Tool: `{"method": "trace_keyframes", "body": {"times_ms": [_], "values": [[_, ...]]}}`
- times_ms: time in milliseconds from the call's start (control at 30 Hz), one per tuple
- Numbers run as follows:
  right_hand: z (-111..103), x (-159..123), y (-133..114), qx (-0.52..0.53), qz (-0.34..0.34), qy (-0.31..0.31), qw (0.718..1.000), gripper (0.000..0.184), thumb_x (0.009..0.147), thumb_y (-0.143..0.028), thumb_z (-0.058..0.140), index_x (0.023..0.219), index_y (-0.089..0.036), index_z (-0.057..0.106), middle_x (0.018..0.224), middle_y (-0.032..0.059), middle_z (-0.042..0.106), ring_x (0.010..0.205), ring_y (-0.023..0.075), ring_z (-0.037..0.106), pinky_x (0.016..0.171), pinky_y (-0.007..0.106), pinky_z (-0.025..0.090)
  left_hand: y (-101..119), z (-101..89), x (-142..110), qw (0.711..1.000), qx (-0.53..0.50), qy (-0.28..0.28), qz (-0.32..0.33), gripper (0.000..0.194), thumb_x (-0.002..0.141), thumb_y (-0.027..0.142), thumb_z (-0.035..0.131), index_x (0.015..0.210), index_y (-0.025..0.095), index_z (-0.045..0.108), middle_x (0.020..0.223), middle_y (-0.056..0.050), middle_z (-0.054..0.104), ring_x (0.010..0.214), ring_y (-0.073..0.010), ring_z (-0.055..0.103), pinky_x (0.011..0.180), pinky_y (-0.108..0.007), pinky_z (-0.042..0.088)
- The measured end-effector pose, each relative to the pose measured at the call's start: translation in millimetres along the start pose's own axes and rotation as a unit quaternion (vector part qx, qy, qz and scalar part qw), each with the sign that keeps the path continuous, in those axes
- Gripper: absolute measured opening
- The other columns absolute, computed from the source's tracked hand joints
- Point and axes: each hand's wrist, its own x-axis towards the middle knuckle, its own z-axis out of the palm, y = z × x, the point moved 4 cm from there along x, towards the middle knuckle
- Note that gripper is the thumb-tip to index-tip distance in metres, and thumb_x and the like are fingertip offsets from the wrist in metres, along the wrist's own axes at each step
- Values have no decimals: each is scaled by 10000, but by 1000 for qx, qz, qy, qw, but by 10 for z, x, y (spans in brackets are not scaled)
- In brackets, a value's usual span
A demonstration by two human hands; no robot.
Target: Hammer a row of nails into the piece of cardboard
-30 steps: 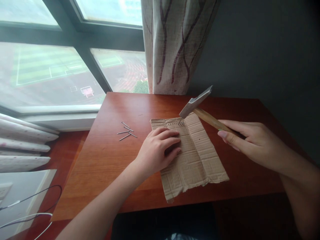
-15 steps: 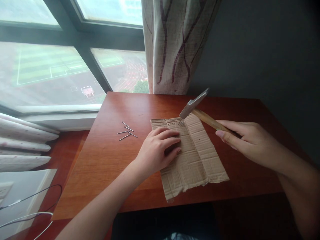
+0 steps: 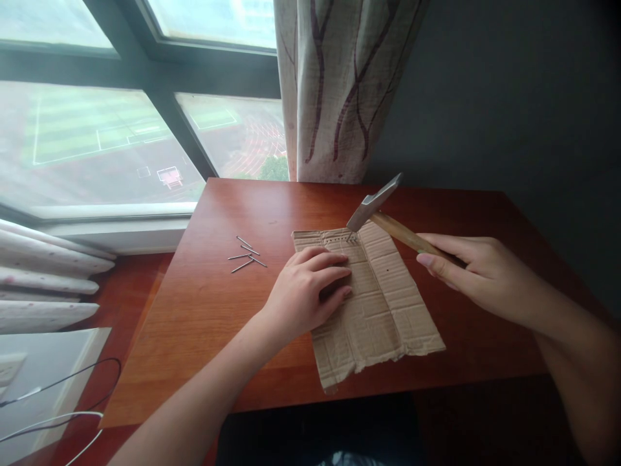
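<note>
My right hand (image 3: 478, 268) is closed round the wooden handle of a hammer (image 3: 395, 230). The hammer's metal head is tilted, its lower face close above the far edge of a creased piece of cardboard (image 3: 369, 310). A thin nail (image 3: 350, 235) stands in the cardboard just under that face; whether they touch I cannot tell. A row of small dark holes runs along the cardboard's far edge. My left hand (image 3: 308, 285) lies on the cardboard's left side with fingers spread and pressing down, holding nothing.
Several loose nails (image 3: 246, 254) lie on the wooden table (image 3: 204, 330), left of the cardboard. Beyond the table are a window (image 3: 97, 149) and a patterned curtain (image 3: 334, 90). Cables (image 3: 72, 414) hang at the lower left.
The hammer head has shifted very slightly left and down, and my right hand has moved a little with it. My left hand, the cardboard and the loose nails look unchanged.
</note>
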Motion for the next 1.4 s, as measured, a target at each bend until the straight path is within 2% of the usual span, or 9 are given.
{"method": "trace_keyframes", "body": {"times_ms": [133, 233, 333, 600, 767, 867, 1067, 1267, 1400], "values": [[-8, -21, 17, 14, 5, 21, 1000, 407, 1037, -500, 528, 1321, -295, 733, 624, -3, 680, 704, 273, 729, 648, 381, 576, -1, 4, -3, 1000, 0, -2, 2, 176, 938, 297, 699, 1073, 222, 782, 1231, -65, 777, 1124, -288, 676, 991, -515, 582], [24, -22, 2, 19, -21, 10, 1000, 372, 1041, -469, 534, 1308, -315, 744, 946, 36, 812, 1031, 324, 764, 845, 432, 611, 1, 5, -5, 1000, 2, -2, 3, 182, 944, 293, 690, 1084, 221, 781, 1235, -67, 776, 1122, -288, 677, 994, -519, 581], [32, -26, 1, 20, -28, 8, 999, 379, 1050, -460, 527, 1346, -330, 724, 1179, 41, 806, 1171, 339, 727, 940, 461, 599, 4, 1, -3, 1000, 2, 0, 2, 176, 940, 288, 695, 1080, 226, 782, 1232, -67, 777, 1119, -288, 679, 990, -519, 585], [46, -24, 46, 22, -27, -2, 999, 371, 1047, -476, 536, 1337, -347, 728, 1178, 32, 805, 1145, 341, 733, 912, 460, 605, 2, 5, -2, 1000, 3, 3, 5, 179, 941, 287, 694, 1082, 220, 781, 1232, -64, 778, 1117, -290, 679, 988, -530, 586], [35, -41, 106, 16, 18, 3, 1000, 417, 1038, -522, 528, 1351, -323, 720, 704, 1, 740, 578, 239, 682, 576, 373, 558, 5, 2, -3, 1000, 2, 3, 2, 174, 943, 296, 695, 1078, 229, 781, 1231, -66, 778, 1116, -290, 682, 981, -527, 587], [26, -54, 109, 8, 28, 4, 1000, 447, 1035, -552, 512, 1340, -306, 728, 595, -17, 661, 479, 207, 593, 499, 343, 492, 2, -2, -8, 1000, 2, 4, 2, 174, 943, 295, 693, 1078, 227, 779, 1230, -67, 778, 1117, -292, 682, 986, -527, 586], [54, -38, 79, 2, 11, 1, 1000, 435, 1043, -550, 511, 1367, -339, 709, 956, 27, 803, 678, 238, 708, 574, 356, 540, -11, 13, -17, 1000, 0, -1, 2, 186, 941, 293, 696, 1090, 220, 779, 1244, -65, 773, 1129, -289, 673, 997, -521, 581], [108, 5, 50, 44, -20, -24, 999, 381, 1056, -483, 520, 1338, -338, 730, 1185, 30, 805, 1166, 341, 724, 895, 445, 604, -4, 8, -4, 1000, -1, 2, 2, 179, 940, 285, 692, 1087, 232, 780, 1235, -72, 775, 1126, -289, 677, 999, -528, 581], [100, 4, 42, 47, -22, -14, 999, 374, 1051, -459, 538, 1355, -343, 721, 1239, 30, 796, 1193, 352, 717, 948, 484, 597, -3, 7, -6, 1000, -3, 0, 0, 178, 939, 286, 695, 1087, 236, 781, 1237, -66, 775, 1128, -291, 676, 994, -522, 581]]}}
